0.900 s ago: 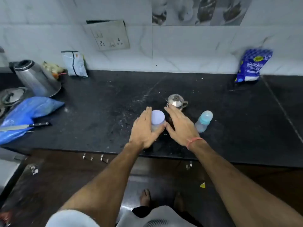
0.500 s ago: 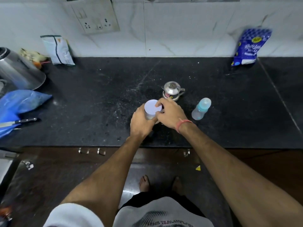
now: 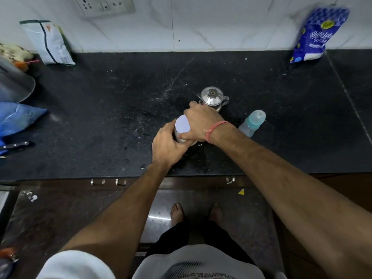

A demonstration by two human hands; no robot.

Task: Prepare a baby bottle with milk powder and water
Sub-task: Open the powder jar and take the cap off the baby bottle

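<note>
A small tin with a pale lilac lid (image 3: 182, 125) stands on the black counter (image 3: 120, 117) near its front edge. My left hand (image 3: 168, 146) grips the tin's body from the left. My right hand (image 3: 202, 122) is curled over the lid's right side, thumb at its front rim. Behind my right hand stands a small steel pot with a lid (image 3: 213, 97). A baby bottle with a teal collar and clear cap (image 3: 252, 123) stands upright to the right of my wrist, apart from both hands.
A blue sugar packet (image 3: 316, 35) leans on the wall at the back right, a white pouch (image 3: 50, 43) at the back left. A blue bag (image 3: 18, 117), a knife (image 3: 14, 146) and a steel vessel (image 3: 14, 83) lie at the left edge.
Both hands went from lying flat beside the tin to closing round it: the left on its body, the right over the lid. The camera moved closer and lower.
</note>
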